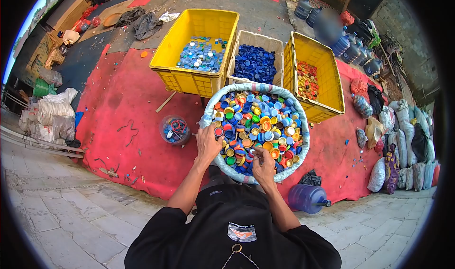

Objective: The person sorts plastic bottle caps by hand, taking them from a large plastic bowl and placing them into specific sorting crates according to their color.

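A round sack [303,126] with a rolled pale-blue rim stands before me, full of bottle caps [256,122] in mixed colours. My left hand [208,143] is at the sack's left edge, its fingers curled round a dark red cap [219,132]. Over the caps near the sack's front lies my right hand [263,164], fingers bent inward; what they hold, if anything, is too small to tell. Beyond the sack are a yellow crate [166,74] with light-blue and white caps, a whitish crate [232,69] with dark-blue caps, and a yellow crate [327,103] with red and yellow caps.
A clear tub [174,130] of small items sits left of the sack on the red mat [128,150]. An empty water jug [307,198] lies at front right. Filled bags [403,141] line the right, more sacks [52,115] the left. Water jugs [350,51] stand at back right.
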The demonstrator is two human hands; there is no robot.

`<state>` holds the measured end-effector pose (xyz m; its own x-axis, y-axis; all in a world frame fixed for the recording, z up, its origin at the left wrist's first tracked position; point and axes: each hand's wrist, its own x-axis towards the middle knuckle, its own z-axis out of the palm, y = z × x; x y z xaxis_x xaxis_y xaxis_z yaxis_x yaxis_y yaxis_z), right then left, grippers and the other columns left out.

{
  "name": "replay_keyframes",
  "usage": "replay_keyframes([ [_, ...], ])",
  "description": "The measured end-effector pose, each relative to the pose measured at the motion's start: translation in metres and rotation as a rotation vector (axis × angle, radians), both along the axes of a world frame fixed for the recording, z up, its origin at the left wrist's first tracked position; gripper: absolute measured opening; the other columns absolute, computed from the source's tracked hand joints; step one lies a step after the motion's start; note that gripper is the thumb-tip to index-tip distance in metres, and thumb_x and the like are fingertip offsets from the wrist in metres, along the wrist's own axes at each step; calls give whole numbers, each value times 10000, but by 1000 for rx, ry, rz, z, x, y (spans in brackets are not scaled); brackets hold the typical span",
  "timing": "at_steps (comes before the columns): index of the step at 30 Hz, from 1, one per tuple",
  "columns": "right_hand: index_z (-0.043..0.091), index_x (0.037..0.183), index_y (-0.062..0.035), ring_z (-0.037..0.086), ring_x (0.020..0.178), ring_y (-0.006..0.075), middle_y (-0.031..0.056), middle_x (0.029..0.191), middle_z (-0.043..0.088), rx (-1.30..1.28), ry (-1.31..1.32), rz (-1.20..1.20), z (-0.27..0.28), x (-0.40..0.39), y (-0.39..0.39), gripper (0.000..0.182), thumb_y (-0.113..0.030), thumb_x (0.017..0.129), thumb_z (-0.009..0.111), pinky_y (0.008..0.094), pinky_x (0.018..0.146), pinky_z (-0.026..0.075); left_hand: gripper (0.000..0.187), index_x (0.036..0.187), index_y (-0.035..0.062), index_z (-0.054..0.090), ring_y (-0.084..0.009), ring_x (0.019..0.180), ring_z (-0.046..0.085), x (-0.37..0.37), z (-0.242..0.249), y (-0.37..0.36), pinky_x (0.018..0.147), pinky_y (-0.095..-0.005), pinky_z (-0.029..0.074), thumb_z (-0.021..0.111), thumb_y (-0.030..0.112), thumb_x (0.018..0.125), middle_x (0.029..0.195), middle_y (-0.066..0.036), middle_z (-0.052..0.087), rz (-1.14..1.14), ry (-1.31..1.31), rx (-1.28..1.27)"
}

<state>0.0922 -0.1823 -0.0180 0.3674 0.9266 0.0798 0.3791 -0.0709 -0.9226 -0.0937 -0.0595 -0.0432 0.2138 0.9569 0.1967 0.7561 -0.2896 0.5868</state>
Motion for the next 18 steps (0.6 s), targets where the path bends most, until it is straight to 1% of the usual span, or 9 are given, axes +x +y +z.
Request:
replay_keyframes([
  [3,588,1100,41,663,790,214,162,929,670,2,-22,27,-1,-5,1,273,73,836,526,312,688,534,580,1222,29,550,-332,989,545,1,-5,4,884,-449,409,780,153,704,1107,-138,631,-15,11,18],
  [6,585,1099,42,662,788,220,161,924,665,21,-45,38,-1,-6,3,268,72,838,529,312,683,534,579,1224,38,551,-329,967,549,1,-6,8,870,-452,411,781,167,709,1079,-133,635,4,30,47],
  [9,585,1100,41,662,788,224,161,925,664,19,-67,41,2,-6,5,267,70,840,532,312,683,536,528,1201,17,550,-336,976,543,2,2,9,903,-470,393,759,180,743,1053,-153,619,-8,37,-55],
  [12,585,1105,38,663,790,227,159,923,664,8,-88,56,4,-5,9,271,70,841,531,317,691,540,478,1176,16,573,-341,958,557,0,8,12,888,-463,415,748,171,759,1035,-162,610,-51,76,-112],
  [15,585,1112,36,668,798,238,160,922,667,4,-96,71,4,-6,12,280,72,840,528,324,700,545,420,1145,10,596,-352,956,563,-4,-3,14,866,-455,444,735,160,779,1035,-168,592,-117,14,-31],
  [16,585,1115,35,670,801,242,160,922,668,4,-97,75,3,-6,13,284,74,839,526,327,703,546,406,1137,7,600,-353,961,565,-4,-4,15,859,-450,454,732,158,785,1041,-169,588,-124,2,-42],
  [18,594,1124,26,653,765,192,141,921,677,17,-92,86,0,-7,15,275,51,856,542,297,685,528,378,1121,0,607,-355,969,568,-5,-5,15,846,-439,473,726,155,797,1051,-170,580,-137,-21,-68],
])
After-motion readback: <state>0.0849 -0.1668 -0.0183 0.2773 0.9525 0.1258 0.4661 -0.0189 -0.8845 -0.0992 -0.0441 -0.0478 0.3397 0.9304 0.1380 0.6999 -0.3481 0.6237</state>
